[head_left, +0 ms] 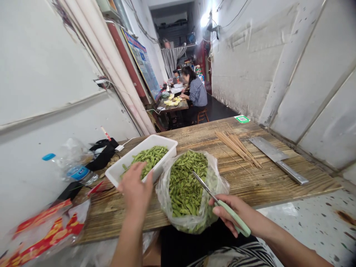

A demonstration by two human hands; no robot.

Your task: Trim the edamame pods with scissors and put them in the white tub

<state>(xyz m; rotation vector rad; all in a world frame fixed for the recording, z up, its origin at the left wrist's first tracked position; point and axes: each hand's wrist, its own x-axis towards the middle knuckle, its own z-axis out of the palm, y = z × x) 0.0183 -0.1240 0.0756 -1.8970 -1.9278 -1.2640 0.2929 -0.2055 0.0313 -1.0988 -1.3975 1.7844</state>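
Note:
My left hand [135,190] reaches over the near rim of a white rectangular tray [167,142] that holds green bean pods [151,155]; its fingers are bent down into the tray, and I cannot see whether they hold a pod. My right hand [235,215] is closed round the pale green handles of a pair of scissors [219,204], whose blades point up and left over a clear plastic bag [211,185] full of green bean pods [185,185]. The bag sits at the near edge of the wooden table [256,185], between my hands.
A bundle of bamboo skewers [237,146] and a metal cleaver [278,158] lie on the right of the table. A water bottle [71,167], a black bag [102,152] and red printed wrapping [41,230] crowd the left. A seated person [194,94] works at a far table.

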